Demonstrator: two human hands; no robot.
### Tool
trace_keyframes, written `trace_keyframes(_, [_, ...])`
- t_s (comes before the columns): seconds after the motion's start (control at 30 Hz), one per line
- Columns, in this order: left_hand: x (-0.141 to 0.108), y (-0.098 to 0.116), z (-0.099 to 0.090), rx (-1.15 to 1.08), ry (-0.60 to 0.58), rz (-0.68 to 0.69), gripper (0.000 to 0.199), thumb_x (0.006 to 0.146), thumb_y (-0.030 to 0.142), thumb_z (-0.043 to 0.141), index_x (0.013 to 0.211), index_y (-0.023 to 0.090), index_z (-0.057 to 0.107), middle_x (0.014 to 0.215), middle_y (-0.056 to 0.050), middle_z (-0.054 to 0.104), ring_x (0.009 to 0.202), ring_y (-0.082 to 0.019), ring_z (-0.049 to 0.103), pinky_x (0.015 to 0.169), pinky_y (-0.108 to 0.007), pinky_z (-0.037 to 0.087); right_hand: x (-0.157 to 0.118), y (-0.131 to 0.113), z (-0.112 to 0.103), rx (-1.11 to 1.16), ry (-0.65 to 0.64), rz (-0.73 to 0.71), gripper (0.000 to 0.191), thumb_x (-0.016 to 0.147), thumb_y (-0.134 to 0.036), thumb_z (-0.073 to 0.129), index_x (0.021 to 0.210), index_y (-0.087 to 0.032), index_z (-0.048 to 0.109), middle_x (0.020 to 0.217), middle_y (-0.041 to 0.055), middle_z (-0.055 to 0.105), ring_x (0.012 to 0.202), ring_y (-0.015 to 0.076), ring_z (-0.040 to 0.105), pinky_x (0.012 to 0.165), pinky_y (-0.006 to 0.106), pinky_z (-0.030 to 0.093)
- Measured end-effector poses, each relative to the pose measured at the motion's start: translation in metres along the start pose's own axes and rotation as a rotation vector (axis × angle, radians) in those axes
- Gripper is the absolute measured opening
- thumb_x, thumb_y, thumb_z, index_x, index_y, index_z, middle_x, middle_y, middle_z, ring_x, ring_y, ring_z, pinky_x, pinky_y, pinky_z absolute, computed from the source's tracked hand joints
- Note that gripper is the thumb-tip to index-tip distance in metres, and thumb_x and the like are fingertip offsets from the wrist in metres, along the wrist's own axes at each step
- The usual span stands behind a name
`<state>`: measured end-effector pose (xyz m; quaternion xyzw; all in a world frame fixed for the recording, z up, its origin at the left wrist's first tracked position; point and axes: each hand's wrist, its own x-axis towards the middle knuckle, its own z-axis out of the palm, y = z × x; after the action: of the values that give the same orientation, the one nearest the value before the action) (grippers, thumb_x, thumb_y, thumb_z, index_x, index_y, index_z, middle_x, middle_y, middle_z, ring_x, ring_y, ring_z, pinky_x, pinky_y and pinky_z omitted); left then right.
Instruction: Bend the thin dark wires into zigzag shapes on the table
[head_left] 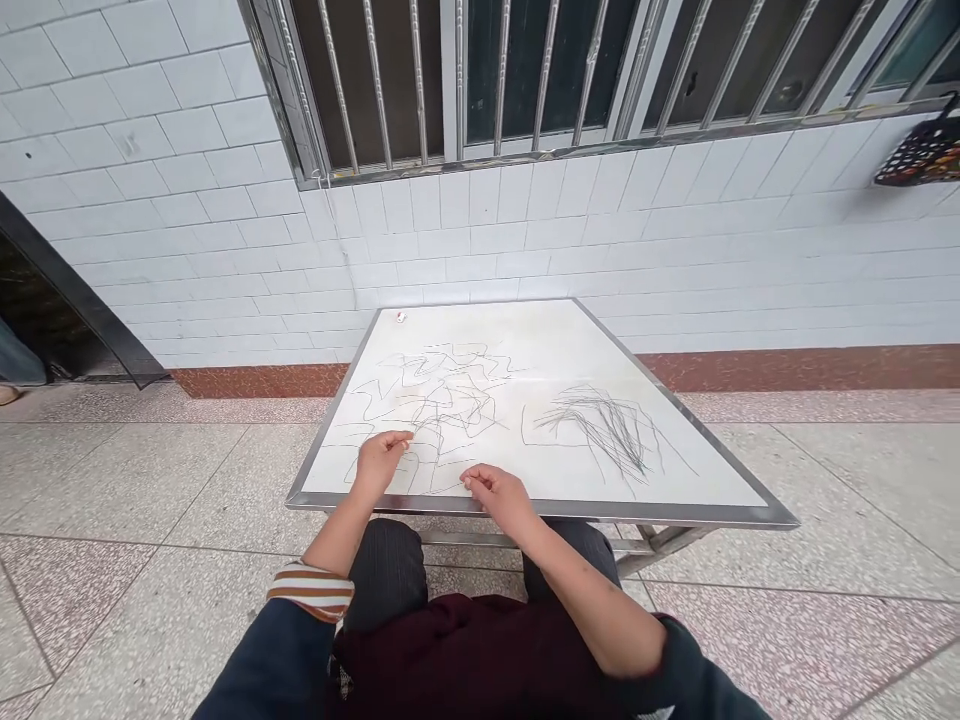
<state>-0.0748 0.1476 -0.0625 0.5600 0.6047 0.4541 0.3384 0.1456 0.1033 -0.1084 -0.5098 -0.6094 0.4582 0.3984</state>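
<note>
My left hand (380, 464) is closed in a pinch over the front left part of the white table (555, 340), with thumb and forefinger together. Thin dark strands (454, 405), wavy and tangled, lie spread around and beyond its fingertips. My right hand (501, 494) pinches too, just above the table's front edge, its fingertips pointing left. Whatever either pinch holds is too fine to make out. To the right lies a denser bundle of straighter dark strands (611, 430), apart from both hands.
A small white and red object (400, 317) sits at the table's far left corner. Metal edging (540, 508) frames the tabletop. Behind stand a tiled wall (495, 240) and a barred window (502, 80). A dark basket (919, 150) hangs at the right.
</note>
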Motion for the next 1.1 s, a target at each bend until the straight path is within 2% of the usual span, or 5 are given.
trace_keyframes(0.17, [0.014, -0.003, 0.004, 0.188, -0.006, 0.074, 0.024, 0.072, 0.023, 0.057, 0.089, 0.024, 0.074, 0.083, -0.003, 0.074, 0.089, -0.024, 0.064, 0.084, -0.037, 0.044, 0.015, 0.012, -0.004, -0.333, 0.051, -0.126, 0.022, 0.083, -0.034, 0.05, 0.086, -0.023, 0.069, 0.081, 0.0037, 0.062, 0.076, 0.019, 0.055, 0.066, 0.031, 0.042])
trace_keyframes(0.53, [0.023, -0.007, 0.003, 0.251, 0.082, 0.107, 0.023, 0.074, 0.022, 0.058, 0.091, 0.023, 0.073, 0.091, -0.005, 0.074, 0.096, -0.023, 0.061, 0.087, -0.036, 0.045, 0.026, 0.017, 0.002, -0.47, 0.07, -0.126, 0.02, 0.086, -0.028, 0.05, 0.09, -0.027, 0.069, 0.088, 0.0035, 0.062, 0.087, 0.0198, 0.056, 0.065, 0.028, 0.039])
trace_keyframes(0.8, [-0.075, -0.001, 0.006, 0.086, 0.479, 0.097, 0.041, 0.087, 0.041, 0.045, 0.119, 0.019, 0.058, 0.102, -0.009, 0.068, 0.091, -0.02, 0.063, 0.075, -0.031, 0.049, 0.019, 0.024, 0.0, -0.334, 0.141, -0.243, 0.022, 0.087, -0.028, 0.049, 0.101, -0.024, 0.065, 0.092, 0.0043, 0.062, 0.082, 0.0185, 0.058, 0.071, 0.031, 0.044])
trace_keyframes(0.97, [-0.151, -0.015, 0.047, 0.142, -0.069, 0.288, 0.028, 0.087, 0.03, 0.049, 0.109, 0.026, 0.066, 0.087, -0.007, 0.069, 0.076, -0.02, 0.064, 0.073, -0.033, 0.051, 0.0, 0.028, -0.009, -0.091, 0.285, -0.326, 0.024, 0.091, -0.03, 0.043, 0.099, -0.02, 0.063, 0.088, 0.0058, 0.059, 0.077, 0.0173, 0.056, 0.072, 0.03, 0.045])
trace_keyframes(1.1, [-0.162, -0.028, 0.061, 0.261, -0.351, 0.484, 0.028, 0.088, 0.025, 0.049, 0.11, 0.027, 0.066, 0.087, -0.007, 0.071, 0.078, -0.02, 0.064, 0.075, -0.033, 0.051, -0.02, 0.027, -0.013, -0.052, 0.345, -0.364, 0.023, 0.091, -0.031, 0.043, 0.096, -0.021, 0.063, 0.082, 0.0041, 0.058, 0.071, 0.0159, 0.053, 0.067, 0.029, 0.043])
